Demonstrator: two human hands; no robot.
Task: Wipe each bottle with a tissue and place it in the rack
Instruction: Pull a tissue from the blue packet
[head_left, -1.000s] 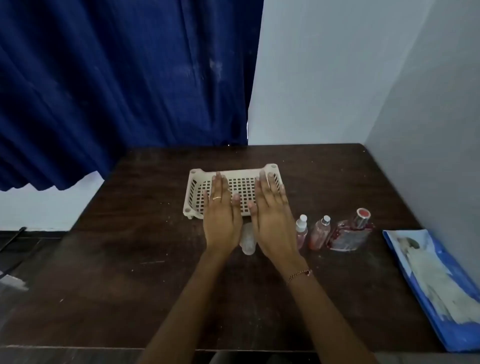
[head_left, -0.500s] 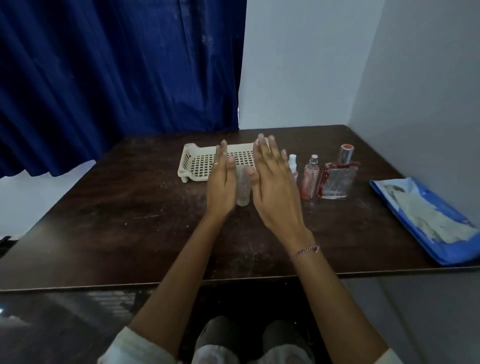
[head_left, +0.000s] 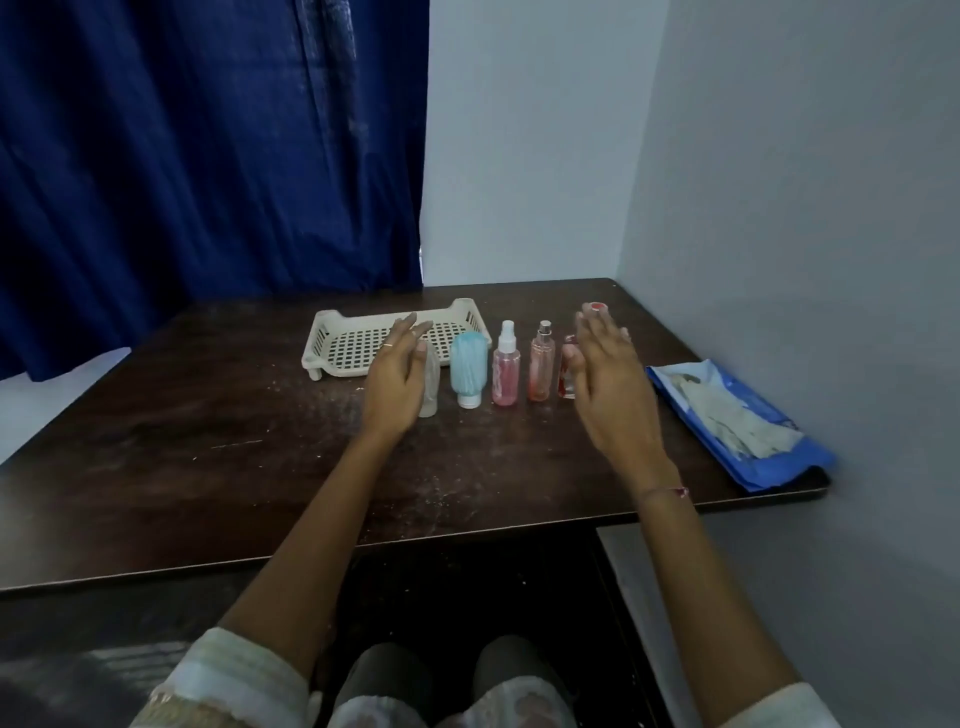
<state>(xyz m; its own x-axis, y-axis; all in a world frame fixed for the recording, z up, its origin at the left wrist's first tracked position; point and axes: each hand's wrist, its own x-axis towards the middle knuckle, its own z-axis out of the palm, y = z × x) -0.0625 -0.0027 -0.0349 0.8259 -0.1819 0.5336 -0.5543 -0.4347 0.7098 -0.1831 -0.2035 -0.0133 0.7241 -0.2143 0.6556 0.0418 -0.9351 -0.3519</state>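
Writing: the print on the blue tissue pack (head_left: 737, 415) is too blurry to read, and any labels on the bottles are too small to read.
Bottles: five stand in a row on the dark table (head_left: 208, 441), just near and right of the rack (head_left: 332, 318).
Row from left: a clear bottle (head_left: 431, 387), a blue bottle (head_left: 468, 370) standing on its white cap, a pink spray bottle (head_left: 505, 370) with a white top, a thin pink bottle (head_left: 541, 366) with a silver top, and a red bottle (head_left: 566, 376).
Rack: cream plastic with a floor full of holes, at the far middle of the table.
Left hand (head_left: 395, 379): open with straight fingers, just left of the clear bottle; I cannot tell if it touches it.
Right hand (head_left: 608, 374): open with straight fingers, holding nothing.
Hidden: the right hand covers most of the red bottle, and the left hand covers part of the clear bottle and the rack.
Tissue pack: lies at the table's right edge, well apart from the bottles, with white tissue on top.
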